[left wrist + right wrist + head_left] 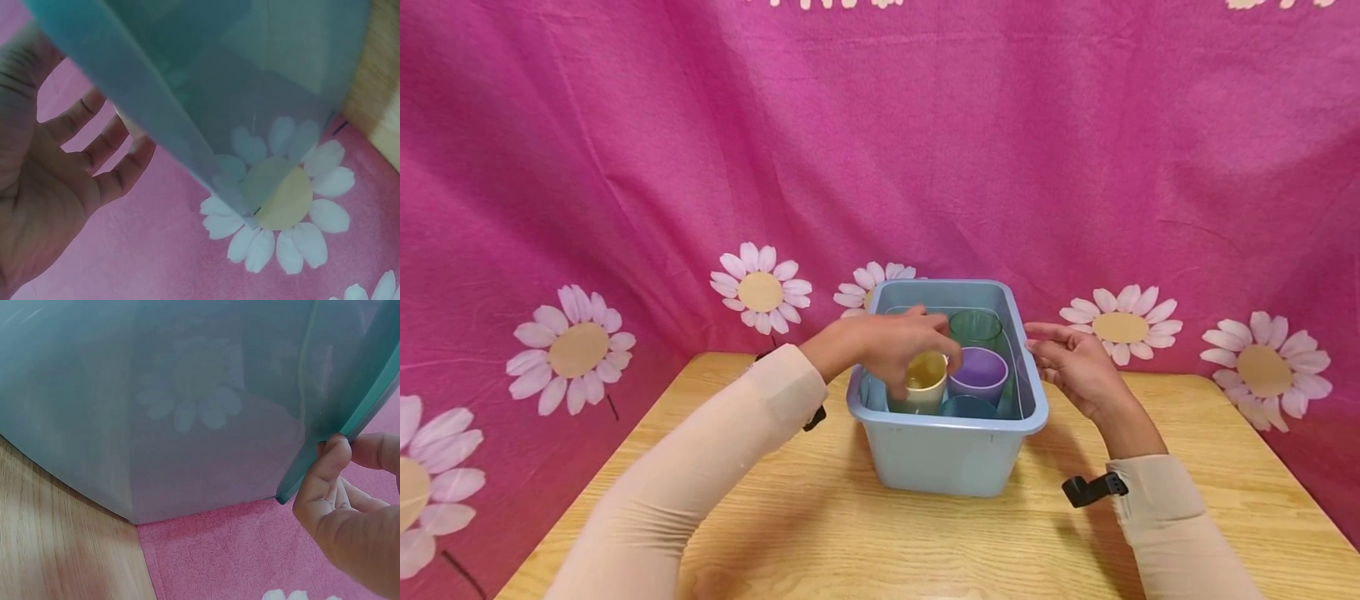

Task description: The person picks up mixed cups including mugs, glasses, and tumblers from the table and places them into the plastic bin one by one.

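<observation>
Your left hand (904,340) reaches over the left rim of the light blue bin (943,460), with the fingers parted only as wide as the yellow cup (929,380). The thumb lies along the cup's left side and the other fingers bend over its right, so you appear to grip it by the upper part; how firmly, you cannot tell from here, as the wrist view has the fingertips hidden by the bin wall.

The cup stands inside the bin, towards the near left, just beside the purple cup (979,372). A blue cup (970,407) sits at the near wall and a green glass (976,327) farther back.

Your right hand (1075,365) pinches the bin's right rim, thumb and fingers nearly closed on it. Hold that pinch steady so the bin doesn't slide on the surface (790,521).

With neighbours this near, handle the yellow cup level and gently, and judge the room by your fingers on the purple cup's side; a sideways tilt could knock the rims together.
</observation>
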